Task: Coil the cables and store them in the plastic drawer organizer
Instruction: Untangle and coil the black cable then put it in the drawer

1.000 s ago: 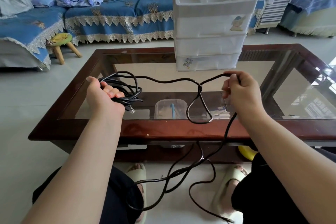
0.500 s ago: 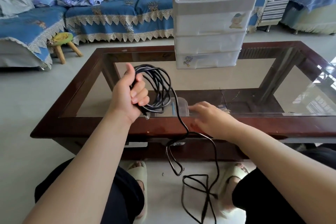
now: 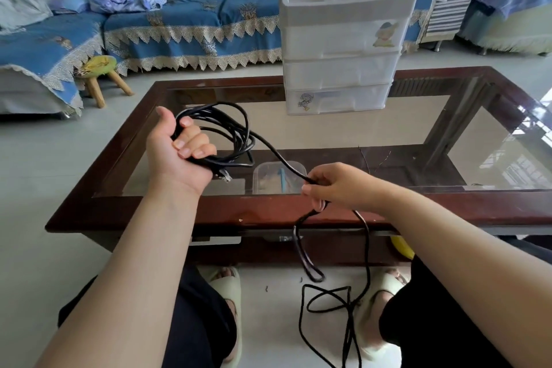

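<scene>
The left hand (image 3: pixel 179 155) grips a bundle of loops of the thin black cable (image 3: pixel 230 131) above the glass-topped wooden table (image 3: pixel 418 209). From it one strand runs toward four o'clock into the right hand (image 3: pixel 334 185), which pinches it; slack hangs toward six o'clock. The white plastic drawer organizer (image 3: pixel 340 69) stands at one o'clock, nearer the right hand.

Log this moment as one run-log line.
step: coiling | left hand: grips coiled black cable | right hand: pinches loose strand | slack: on floor | drawer organizer: on table, drawers shut
</scene>
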Available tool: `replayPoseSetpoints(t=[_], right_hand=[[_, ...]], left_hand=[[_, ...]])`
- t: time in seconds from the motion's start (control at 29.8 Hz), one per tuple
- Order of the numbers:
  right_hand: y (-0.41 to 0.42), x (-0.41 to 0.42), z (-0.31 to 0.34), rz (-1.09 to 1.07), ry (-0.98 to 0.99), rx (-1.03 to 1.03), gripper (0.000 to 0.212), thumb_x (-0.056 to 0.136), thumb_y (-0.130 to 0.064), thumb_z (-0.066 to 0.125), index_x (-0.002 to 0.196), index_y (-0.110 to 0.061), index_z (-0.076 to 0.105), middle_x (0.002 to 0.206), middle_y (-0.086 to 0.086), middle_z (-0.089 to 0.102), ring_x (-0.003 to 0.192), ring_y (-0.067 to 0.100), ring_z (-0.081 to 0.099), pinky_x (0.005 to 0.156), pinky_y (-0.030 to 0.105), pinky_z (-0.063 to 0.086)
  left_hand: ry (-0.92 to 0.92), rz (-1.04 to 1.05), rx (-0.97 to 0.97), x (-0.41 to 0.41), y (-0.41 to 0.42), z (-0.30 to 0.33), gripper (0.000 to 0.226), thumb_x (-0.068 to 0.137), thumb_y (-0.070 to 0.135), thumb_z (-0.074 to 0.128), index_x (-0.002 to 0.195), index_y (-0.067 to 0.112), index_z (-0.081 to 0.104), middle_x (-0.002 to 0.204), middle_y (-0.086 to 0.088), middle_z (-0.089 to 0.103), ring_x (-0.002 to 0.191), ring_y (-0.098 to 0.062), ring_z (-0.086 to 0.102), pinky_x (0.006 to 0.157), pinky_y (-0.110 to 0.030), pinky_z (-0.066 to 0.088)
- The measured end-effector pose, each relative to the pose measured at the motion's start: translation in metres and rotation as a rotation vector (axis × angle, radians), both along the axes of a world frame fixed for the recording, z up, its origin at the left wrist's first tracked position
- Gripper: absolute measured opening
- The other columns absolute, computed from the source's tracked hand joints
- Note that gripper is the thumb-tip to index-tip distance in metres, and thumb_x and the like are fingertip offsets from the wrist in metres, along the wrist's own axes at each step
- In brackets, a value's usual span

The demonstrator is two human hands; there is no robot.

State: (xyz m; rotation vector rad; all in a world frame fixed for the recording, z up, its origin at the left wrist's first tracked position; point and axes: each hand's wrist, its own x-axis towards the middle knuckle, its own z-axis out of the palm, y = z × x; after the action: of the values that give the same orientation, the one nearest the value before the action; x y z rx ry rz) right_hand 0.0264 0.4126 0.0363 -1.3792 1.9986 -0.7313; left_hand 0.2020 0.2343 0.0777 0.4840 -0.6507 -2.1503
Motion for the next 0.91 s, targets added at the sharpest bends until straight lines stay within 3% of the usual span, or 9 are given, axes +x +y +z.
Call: replayPoseSetpoints(t=[0.1,0.23,0.37,0.47,0.6,0.7,0.8,0.91], right_hand=[[-0.001,-0.005,-0.001,0.024,-0.045,0.065,0.011,0.093,-0.026,0.058,0.098,-0.017,0.056,0.073,-0.002,0.073,0.064,0.004,0.065,0.060,0.011,0.043],[-0.004,-0.003,0.001,-0.013,-0.032,-0.007,0.010,0.095,-0.025,0.053,0.098,-0.016,0.049,0.066,-0.005,0.069,0.054,-0.001,0.056,0.055,0.010,0.037],[-0.002,0.007,0.002,0.059,-0.052,0.073,0.018,0.095,-0.035,0.051,0.102,-0.019,0.050,0.079,-0.009,0.073,0.067,-0.007,0.058,0.066,0.013,0.042],[-0.005,0.017,-0.009,0.039,0.075,0.000,0.009,0.097,-0.027,0.048,0.094,-0.019,0.049,0.071,-0.007,0.070,0.051,-0.004,0.051,0.055,0.013,0.036],[-0.011,0.029,-0.009,-0.204,-0.109,-0.118,0.016,0.097,-0.020,0.046,0.084,-0.012,0.051,0.048,-0.004,0.055,0.036,0.002,0.045,0.048,0.014,0.037],[-0.015,0.043,-0.005,-0.280,-0.335,-0.019,0.023,0.098,-0.019,0.046,0.079,-0.010,0.054,0.048,-0.004,0.047,0.031,0.005,0.039,0.044,0.022,0.040],[-0.021,0.054,0.004,-0.343,-0.712,0.101,0.027,0.101,-0.019,0.042,0.078,-0.008,0.052,0.042,-0.005,0.039,0.027,0.002,0.030,0.034,0.014,0.029],[-0.025,0.051,0.014,-0.329,-0.945,0.227,0.030,0.102,-0.024,0.040,0.078,-0.010,0.051,0.037,-0.009,0.039,0.026,0.000,0.028,0.035,0.010,0.027]], left_hand=[[0.016,0.063,0.062,-0.002,0.000,-0.001,0.046,0.098,0.048,0.040,0.065,0.017,0.045,0.038,0.010,0.027,0.030,-0.006,0.024,0.035,-0.016,0.022],[0.095,0.119,0.180,0.001,-0.008,0.000,0.046,0.099,0.045,0.041,0.065,0.015,0.045,0.038,0.011,0.030,0.030,-0.006,0.025,0.035,-0.016,0.025],[0.127,0.148,0.224,0.003,-0.010,0.002,0.046,0.099,0.043,0.042,0.064,0.014,0.045,0.037,0.010,0.030,0.030,-0.006,0.025,0.035,-0.015,0.026],[0.097,0.140,0.179,0.001,-0.007,0.001,0.046,0.099,0.045,0.042,0.066,0.014,0.047,0.038,0.011,0.030,0.031,-0.006,0.025,0.035,-0.016,0.025],[-0.059,0.152,-0.068,-0.008,0.005,0.003,0.047,0.099,0.051,0.037,0.066,0.018,0.047,0.042,0.010,0.026,0.034,-0.006,0.022,0.037,-0.018,0.022],[-0.170,0.152,-0.290,-0.022,0.027,0.001,0.046,0.100,0.048,0.035,0.064,0.019,0.042,0.042,0.009,0.029,0.036,-0.007,0.023,0.037,-0.021,0.023],[-0.294,0.150,-0.599,-0.034,0.051,-0.009,0.048,0.100,0.043,0.037,0.059,0.019,0.041,0.039,0.008,0.033,0.033,-0.010,0.030,0.038,-0.023,0.029],[-0.453,0.163,-0.972,-0.039,0.065,-0.020,0.053,0.089,0.059,0.040,0.068,0.010,0.045,0.042,0.005,0.042,0.035,-0.013,0.041,0.040,-0.032,0.040]])
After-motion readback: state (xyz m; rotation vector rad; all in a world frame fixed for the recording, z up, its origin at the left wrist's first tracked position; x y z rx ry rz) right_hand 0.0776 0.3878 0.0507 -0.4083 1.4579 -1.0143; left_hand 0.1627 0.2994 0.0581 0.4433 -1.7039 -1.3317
